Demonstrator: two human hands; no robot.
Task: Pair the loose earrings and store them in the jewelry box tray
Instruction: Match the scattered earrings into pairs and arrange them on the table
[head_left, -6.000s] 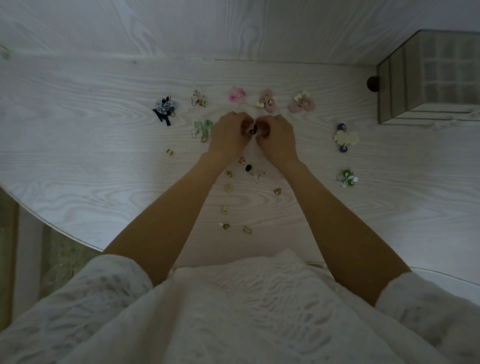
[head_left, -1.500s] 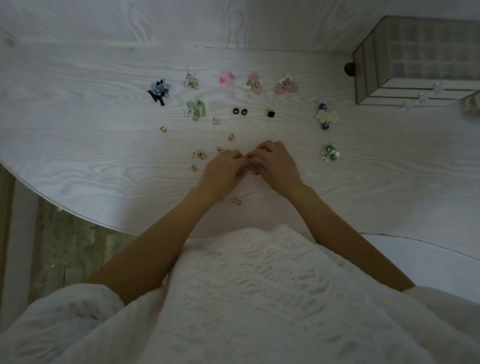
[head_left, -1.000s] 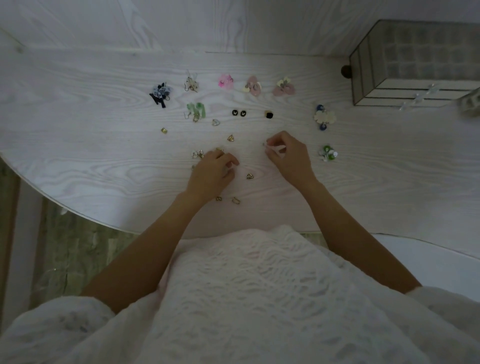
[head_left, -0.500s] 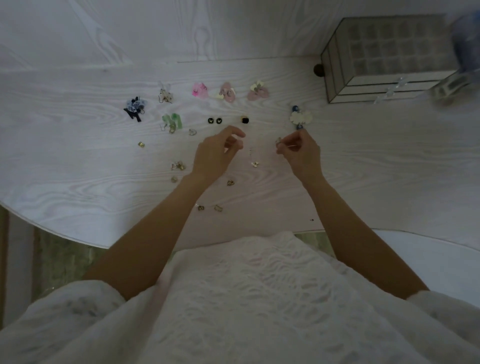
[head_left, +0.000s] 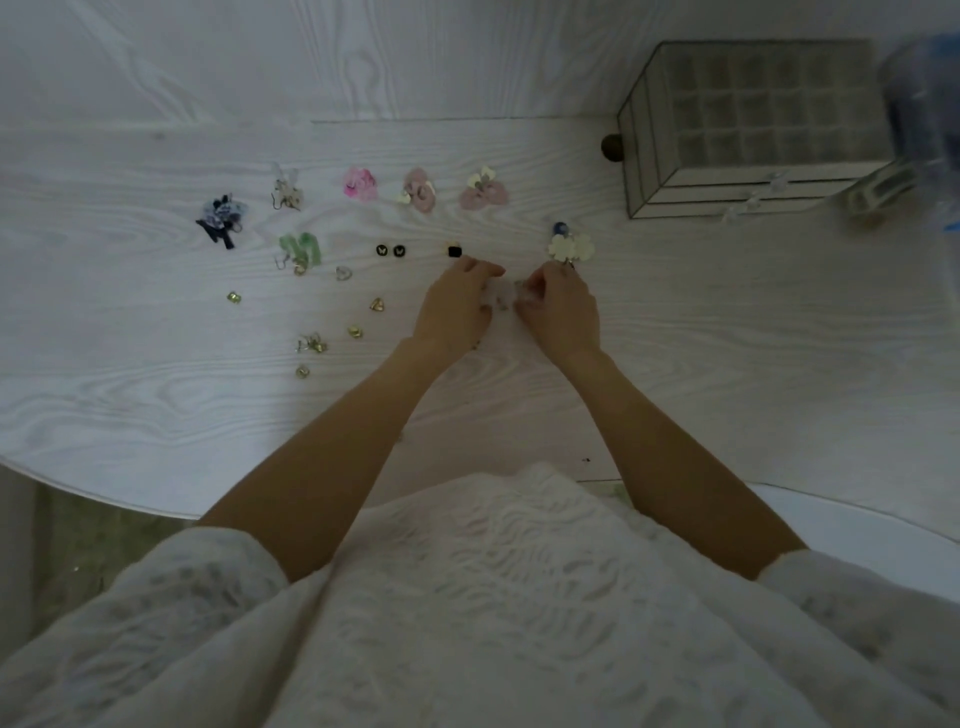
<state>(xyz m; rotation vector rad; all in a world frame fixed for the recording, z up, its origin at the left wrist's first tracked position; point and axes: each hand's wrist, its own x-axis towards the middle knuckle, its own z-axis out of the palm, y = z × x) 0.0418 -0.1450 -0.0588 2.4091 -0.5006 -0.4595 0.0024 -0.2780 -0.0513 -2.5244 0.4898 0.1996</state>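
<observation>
Head view, dim and soft: the left hand and right hand meet over the pale table, fingers curled around small clear pieces too blurred to identify; whether either truly grips them I cannot tell; loose earrings lie in rows to the left, gold studs nearest; the jewelry box stands far right, a blurred blue object cut off beside it.

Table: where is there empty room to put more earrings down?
The white wooden table is bare right of the right hand, below the grid-topped jewelry box. Left of the left hand, small gold earrings crowd it.
</observation>
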